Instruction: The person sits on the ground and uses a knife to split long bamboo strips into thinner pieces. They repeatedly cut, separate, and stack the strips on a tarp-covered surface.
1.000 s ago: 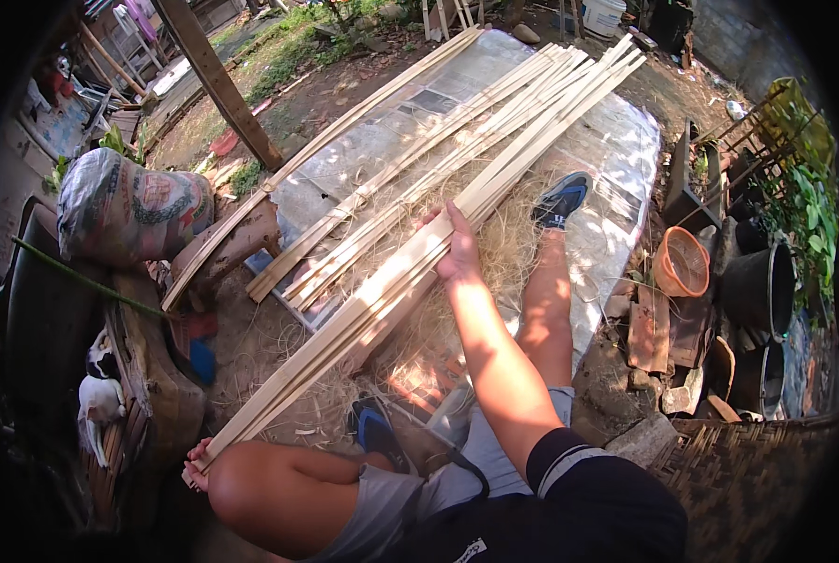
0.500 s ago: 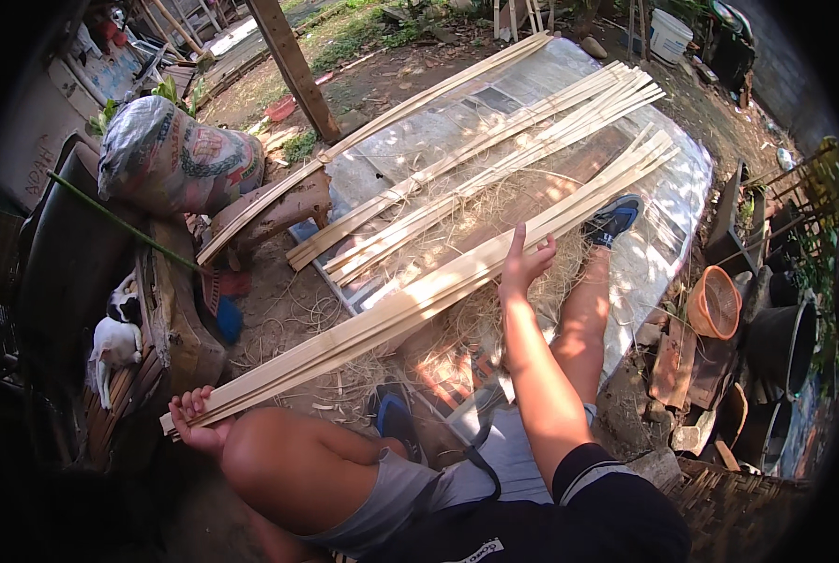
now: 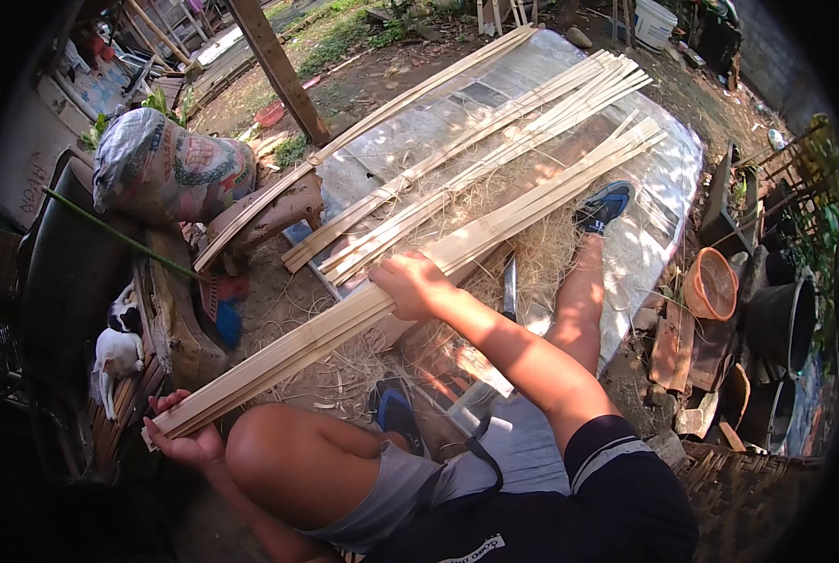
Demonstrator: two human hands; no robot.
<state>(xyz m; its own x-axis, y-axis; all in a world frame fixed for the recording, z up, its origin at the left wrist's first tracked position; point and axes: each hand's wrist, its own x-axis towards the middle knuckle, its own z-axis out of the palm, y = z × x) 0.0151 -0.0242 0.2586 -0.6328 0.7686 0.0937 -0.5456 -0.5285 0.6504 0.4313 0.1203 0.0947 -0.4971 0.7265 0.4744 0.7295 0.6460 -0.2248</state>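
A long bundle of pale bamboo strips (image 3: 288, 353) slants across my lap, from the near left to the far right. My left hand (image 3: 190, 439) cups its near end, fingers curled round the edge. Farther up, my right hand (image 3: 412, 284) is closed over the top of the same bundle. The far tips fan out near my right shoe (image 3: 606, 206). Beyond lie other strip bundles (image 3: 494, 174), side by side on a pale sheet (image 3: 640, 216).
Thin shavings (image 3: 551, 258) litter the sheet and ground. A metal bar-like piece (image 3: 510, 286) stands below the bundle. A wooden post (image 3: 279, 70), stuffed sack (image 3: 171, 169) and black-and-white cat (image 3: 117, 352) are left; an orange basket (image 3: 710, 284) and dark bucket (image 3: 783, 328) right.
My right hand has come left and nearer along the bundle, from an open hand beneath it to a grip on top. The bundle's near end and my left hand have shifted slightly left.
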